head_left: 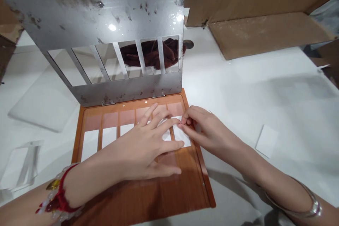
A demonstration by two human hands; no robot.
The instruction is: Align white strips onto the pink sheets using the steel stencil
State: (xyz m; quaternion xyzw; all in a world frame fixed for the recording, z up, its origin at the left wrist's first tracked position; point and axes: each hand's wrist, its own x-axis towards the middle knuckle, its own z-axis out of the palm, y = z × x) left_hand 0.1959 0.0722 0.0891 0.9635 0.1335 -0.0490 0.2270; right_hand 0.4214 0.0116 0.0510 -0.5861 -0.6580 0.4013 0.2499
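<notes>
My left hand (143, 148) lies spread over an orange-brown board (182, 180), its fingers stretched out and some fingertips on the rightmost white card (180, 136). At the upper right edge of that card, my right hand (202, 123) is closed, thumb and fingertips pinched together. More white cards (90, 144) sit side by side in the board's slots, some partly hidden under my left hand. Hinged to the board's far edge, a metal plate (127, 86) with a row of rectangular openings stands raised and tilted back.
Behind the plate's openings lies a dark red cloth (169, 53). A loose white card (267, 141) is on the white table (238, 88) at right. Several white pieces (18, 166) lie at left. An open cardboard box (265, 0) stands at the back right.
</notes>
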